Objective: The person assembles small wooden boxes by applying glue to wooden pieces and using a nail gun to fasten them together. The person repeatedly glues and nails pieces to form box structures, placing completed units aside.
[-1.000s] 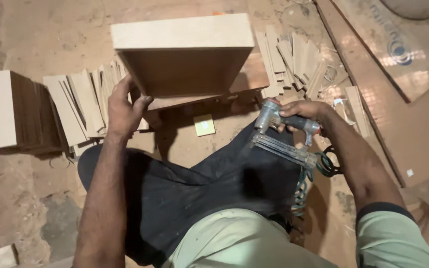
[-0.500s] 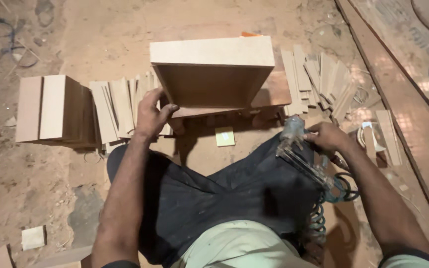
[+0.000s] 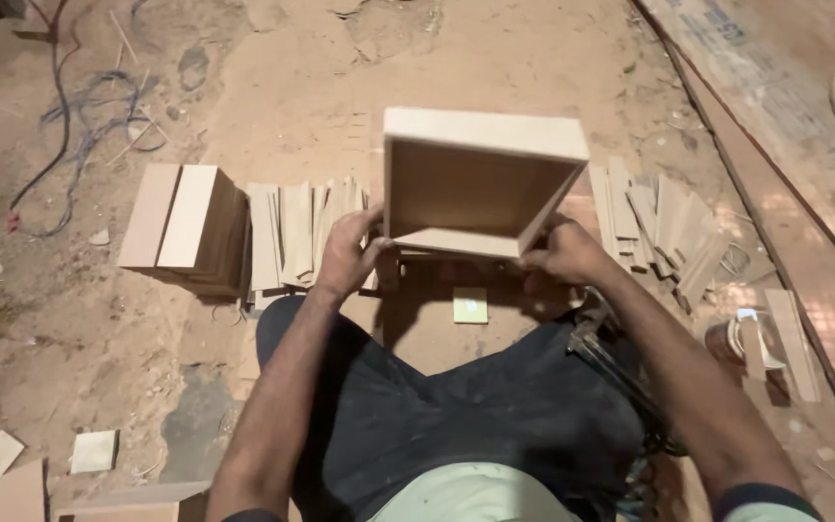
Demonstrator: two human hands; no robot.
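An open wooden box frame (image 3: 480, 184) stands tilted on the dusty floor in front of my crossed legs, its hollow side facing me. My left hand (image 3: 348, 253) grips its lower left corner. My right hand (image 3: 562, 253) holds its lower right corner. A metal nail gun (image 3: 599, 340) rests on my right thigh, apart from my right hand, with its hose trailing down.
Stacked wooden boards (image 3: 186, 227) and thin strips (image 3: 297, 232) lie to the left, more strips (image 3: 664, 224) to the right. A small pale square (image 3: 470, 305) lies under the box. A long plank (image 3: 804, 203) runs along the right. Blue cables (image 3: 79, 126) curl at far left.
My right hand has let go of the nail gun and moved up to the box's lower right corner. The box now shows its hollow side, held by both hands.
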